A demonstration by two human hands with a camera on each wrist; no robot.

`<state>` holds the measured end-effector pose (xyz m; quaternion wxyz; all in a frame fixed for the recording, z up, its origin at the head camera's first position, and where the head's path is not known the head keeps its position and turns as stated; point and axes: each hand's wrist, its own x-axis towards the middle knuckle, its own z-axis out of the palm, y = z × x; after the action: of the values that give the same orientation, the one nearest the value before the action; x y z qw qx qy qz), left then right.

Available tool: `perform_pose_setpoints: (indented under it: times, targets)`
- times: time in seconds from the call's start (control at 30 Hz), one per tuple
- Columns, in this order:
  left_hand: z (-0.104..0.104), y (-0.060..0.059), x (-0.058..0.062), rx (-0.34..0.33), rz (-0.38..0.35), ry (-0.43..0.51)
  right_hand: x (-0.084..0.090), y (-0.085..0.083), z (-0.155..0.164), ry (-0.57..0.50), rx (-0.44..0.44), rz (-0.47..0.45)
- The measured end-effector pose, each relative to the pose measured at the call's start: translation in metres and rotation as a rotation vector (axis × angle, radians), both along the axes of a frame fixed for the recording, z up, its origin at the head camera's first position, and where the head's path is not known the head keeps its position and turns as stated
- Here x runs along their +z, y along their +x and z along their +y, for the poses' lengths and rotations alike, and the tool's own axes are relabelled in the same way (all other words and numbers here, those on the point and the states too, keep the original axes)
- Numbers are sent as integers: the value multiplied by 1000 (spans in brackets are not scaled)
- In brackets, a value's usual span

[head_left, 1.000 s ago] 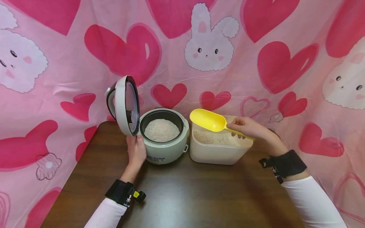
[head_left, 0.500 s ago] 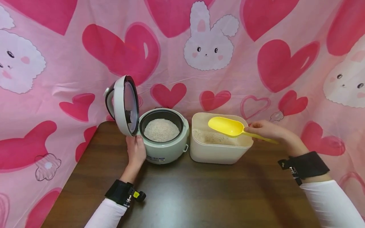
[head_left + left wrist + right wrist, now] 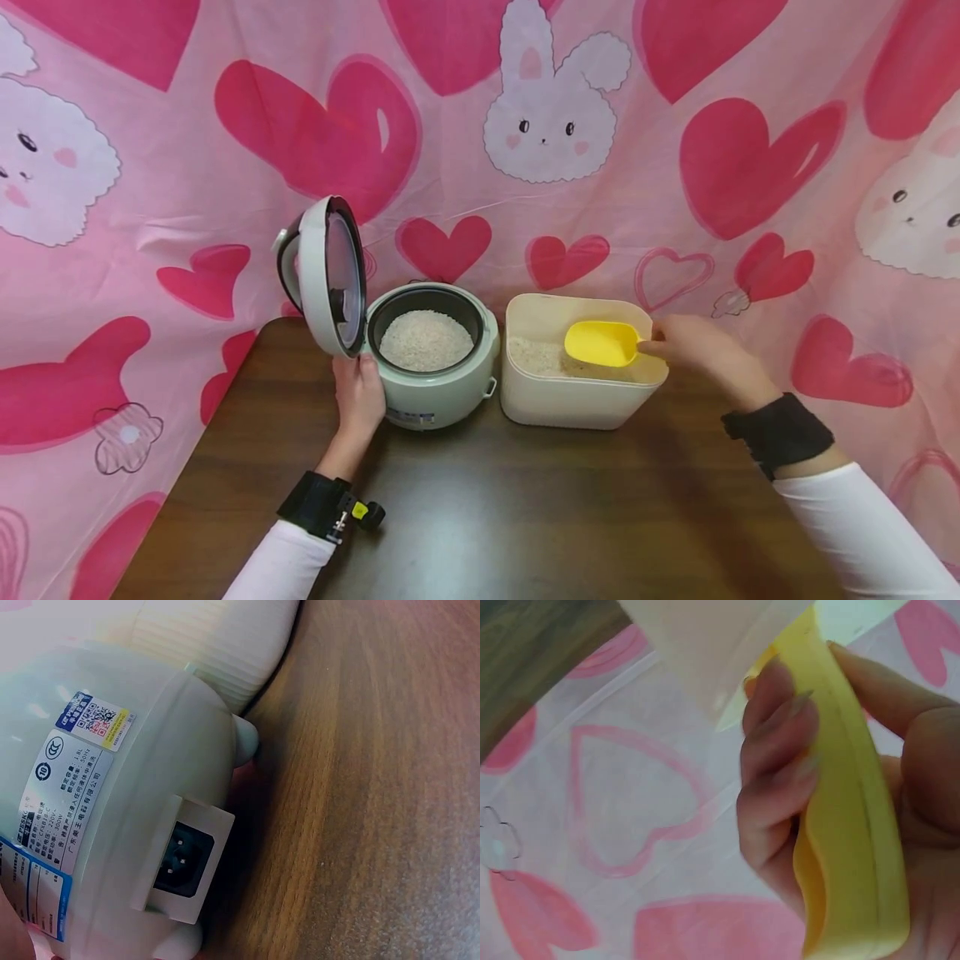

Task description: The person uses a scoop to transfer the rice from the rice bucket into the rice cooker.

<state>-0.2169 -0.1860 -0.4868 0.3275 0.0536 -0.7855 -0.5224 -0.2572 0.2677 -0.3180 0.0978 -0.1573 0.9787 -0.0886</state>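
Two hands work: the right hand grips a yellow scoop inside the rice bin; the left hand, fingers relaxed, rests against the rice cooker.

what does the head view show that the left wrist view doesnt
Only the head view shows the right hand holding the yellow scoop down in the cream rice container, the cooker's raised lid, the rice in its pot, and the left hand against the cooker's side.

Only the left wrist view shows the cooker's power socket and printed labels close up.

Both show the pale green rice cooker standing on the wooden table.
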Motion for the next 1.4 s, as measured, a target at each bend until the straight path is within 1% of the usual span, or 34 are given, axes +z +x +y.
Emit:
perform_pose_setpoints:
  times: [0.1, 0.2, 0.3, 0.43, 0.53, 0.73, 0.9, 1.03, 1.17, 1.4]
  targets:
    - [0, 0, 1, 1, -13, 4, -1, 0, -14, 79, -26, 38]
    - [0, 1, 2, 0, -19, 6, -4, -1, -25, 131, -65, 30]
    - [0, 0, 1, 0, -24, 5, -9, -2, -31, 162, -91, 19]
    - [0, 0, 0, -2, -25, 1, -19, -5, -34, 175, -81, 47]
    - [0, 0, -1, -2, -31, 3, -26, -9, -36, 149, -86, 39]
    - [2, 2, -1, 8, -33, 12, -33, -17, -40, 80, -125, -60]
    - [0, 1, 1, 5, -20, -1, -38, -21, -43, 13, -112, -117]
    - [0, 1, 2, 3, -23, -2, -43, -25, -45, -31, -85, -135]
    - [0, 1, -1, 7, -29, 5, -49, -31, -47, -90, -51, -158]
    - [1, -2, -3, 5, 34, 4, -57, -36, -50, -174, -57, -209]
